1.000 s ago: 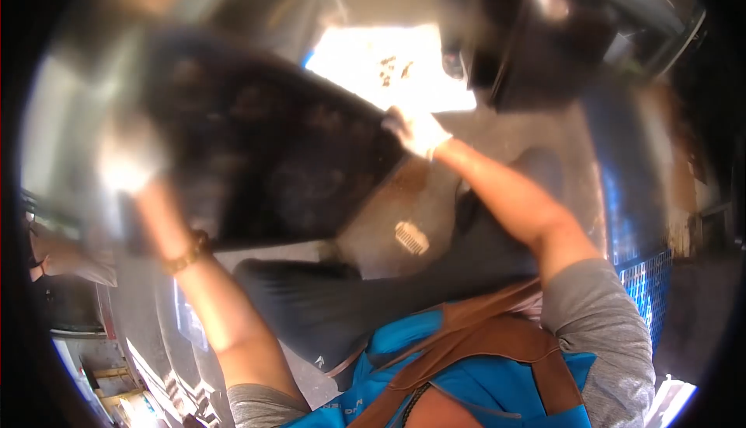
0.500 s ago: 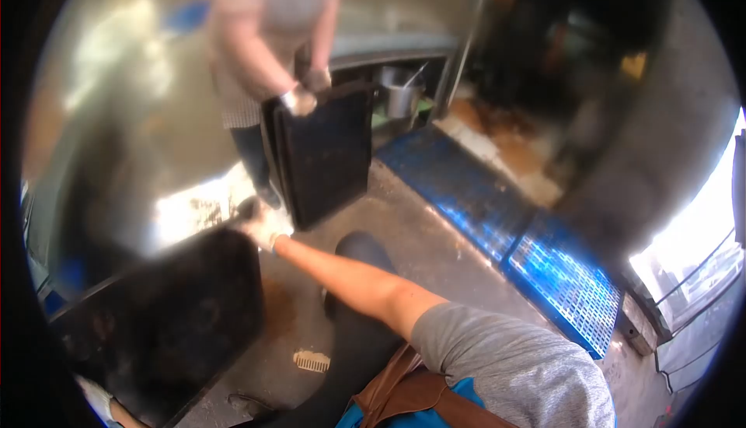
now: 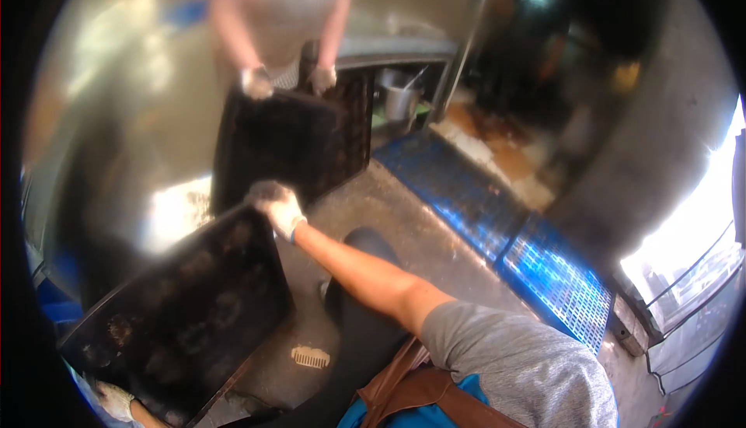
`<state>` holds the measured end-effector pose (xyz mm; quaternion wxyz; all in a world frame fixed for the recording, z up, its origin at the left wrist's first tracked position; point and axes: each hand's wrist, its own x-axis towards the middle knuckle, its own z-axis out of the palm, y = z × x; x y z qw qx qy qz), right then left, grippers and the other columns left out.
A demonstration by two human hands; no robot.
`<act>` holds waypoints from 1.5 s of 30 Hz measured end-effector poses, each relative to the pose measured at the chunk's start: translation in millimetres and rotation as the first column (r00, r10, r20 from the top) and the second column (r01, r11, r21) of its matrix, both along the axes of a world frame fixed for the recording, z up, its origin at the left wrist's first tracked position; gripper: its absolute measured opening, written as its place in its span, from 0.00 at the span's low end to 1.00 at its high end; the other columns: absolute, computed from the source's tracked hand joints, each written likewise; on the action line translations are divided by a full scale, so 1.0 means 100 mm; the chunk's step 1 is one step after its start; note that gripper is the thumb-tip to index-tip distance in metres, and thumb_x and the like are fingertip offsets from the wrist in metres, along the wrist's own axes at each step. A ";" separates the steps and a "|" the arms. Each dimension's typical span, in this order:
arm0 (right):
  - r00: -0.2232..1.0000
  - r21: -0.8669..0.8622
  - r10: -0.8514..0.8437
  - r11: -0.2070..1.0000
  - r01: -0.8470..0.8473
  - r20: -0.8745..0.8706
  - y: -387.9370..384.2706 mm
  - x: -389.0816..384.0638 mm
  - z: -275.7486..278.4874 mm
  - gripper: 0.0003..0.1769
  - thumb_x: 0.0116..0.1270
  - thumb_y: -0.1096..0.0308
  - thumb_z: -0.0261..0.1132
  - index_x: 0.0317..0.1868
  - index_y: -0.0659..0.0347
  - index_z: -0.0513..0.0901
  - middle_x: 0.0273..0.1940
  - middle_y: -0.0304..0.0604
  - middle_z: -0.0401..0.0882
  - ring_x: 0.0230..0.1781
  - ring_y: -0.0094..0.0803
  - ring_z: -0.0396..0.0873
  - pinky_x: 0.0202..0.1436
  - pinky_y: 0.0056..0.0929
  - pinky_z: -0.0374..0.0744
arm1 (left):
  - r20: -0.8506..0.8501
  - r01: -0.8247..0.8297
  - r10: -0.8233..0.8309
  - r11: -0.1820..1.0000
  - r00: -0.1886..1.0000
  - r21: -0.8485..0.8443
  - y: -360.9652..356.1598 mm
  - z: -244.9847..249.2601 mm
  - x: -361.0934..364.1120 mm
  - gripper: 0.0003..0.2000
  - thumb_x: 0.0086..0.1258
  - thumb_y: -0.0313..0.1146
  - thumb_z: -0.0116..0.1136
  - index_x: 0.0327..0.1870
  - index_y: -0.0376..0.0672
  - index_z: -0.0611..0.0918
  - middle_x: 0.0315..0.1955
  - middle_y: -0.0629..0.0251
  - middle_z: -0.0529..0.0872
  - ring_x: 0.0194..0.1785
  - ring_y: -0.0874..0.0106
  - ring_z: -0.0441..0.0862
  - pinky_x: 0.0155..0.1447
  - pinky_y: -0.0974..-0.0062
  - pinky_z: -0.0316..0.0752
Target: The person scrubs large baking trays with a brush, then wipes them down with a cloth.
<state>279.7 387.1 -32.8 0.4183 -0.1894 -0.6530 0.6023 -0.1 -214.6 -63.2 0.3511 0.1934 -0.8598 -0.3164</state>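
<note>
A large black baking tray (image 3: 194, 303) with a worn, stained surface is tilted in front of me on the left. My right hand (image 3: 280, 207), in a whitish glove with dark fingers, is closed on its upper right corner. At the lower left, my gloved left hand (image 3: 115, 401) is at the tray's near edge, its fingers partly hidden. Beyond, a co-worker's gloved hands (image 3: 256, 84) hold the top of another black tray (image 3: 276, 140). A further dark tray (image 3: 357, 129) stands upright behind that one.
A pale comb-like piece (image 3: 311, 357) lies on the concrete floor (image 3: 350, 202). Blue grated platforms (image 3: 556, 276) run along the right. A metal pot (image 3: 400, 101) with a utensil stands on a low shelf. The co-worker (image 3: 284, 16) stands opposite me.
The co-worker's hands have spread apart, and one tray has swung left from the other. My tray and right hand have shifted slightly right; my left hand shows more.
</note>
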 end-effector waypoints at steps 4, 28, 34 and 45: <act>1.000 0.017 0.006 1.000 -0.005 -0.022 -0.02 -0.04 0.02 0.21 0.65 0.62 0.71 0.54 0.66 0.84 0.49 0.47 0.88 0.53 0.32 0.84 0.59 0.30 0.80 | -0.185 0.088 -0.083 0.996 0.979 0.022 -0.50 -0.55 -0.49 0.22 0.80 0.50 0.49 0.66 0.49 0.82 0.59 0.54 0.86 0.58 0.57 0.86 0.61 0.66 0.78; 0.996 0.126 -0.084 0.988 0.088 -0.038 0.10 0.05 0.17 0.12 0.72 0.73 0.60 0.54 0.64 0.81 0.46 0.39 0.85 0.49 0.26 0.80 0.57 0.26 0.76 | -0.173 0.661 -0.697 0.527 0.696 0.535 -0.32 -0.45 -0.27 0.32 0.79 0.50 0.58 0.69 0.27 0.74 0.65 0.52 0.81 0.63 0.63 0.79 0.70 0.69 0.71; 0.982 0.265 -0.179 0.946 0.189 -0.062 0.11 0.09 0.34 0.12 0.69 0.66 0.62 0.46 0.64 0.86 0.44 0.54 0.88 0.48 0.45 0.86 0.54 0.38 0.81 | -0.160 0.810 -0.796 0.557 0.584 0.184 0.20 0.04 0.37 0.18 0.74 0.35 0.65 0.57 0.31 0.81 0.50 0.60 0.85 0.52 0.68 0.81 0.63 0.68 0.74; 0.977 0.212 -0.186 0.956 0.205 -0.106 0.09 0.19 0.56 0.07 0.68 0.77 0.63 0.46 0.66 0.83 0.37 0.42 0.88 0.41 0.21 0.83 0.48 0.24 0.80 | 0.202 0.841 -0.827 0.541 0.525 0.026 0.50 -0.05 0.36 0.13 0.57 0.16 0.60 0.45 0.32 0.83 0.37 0.63 0.85 0.42 0.72 0.81 0.54 0.72 0.77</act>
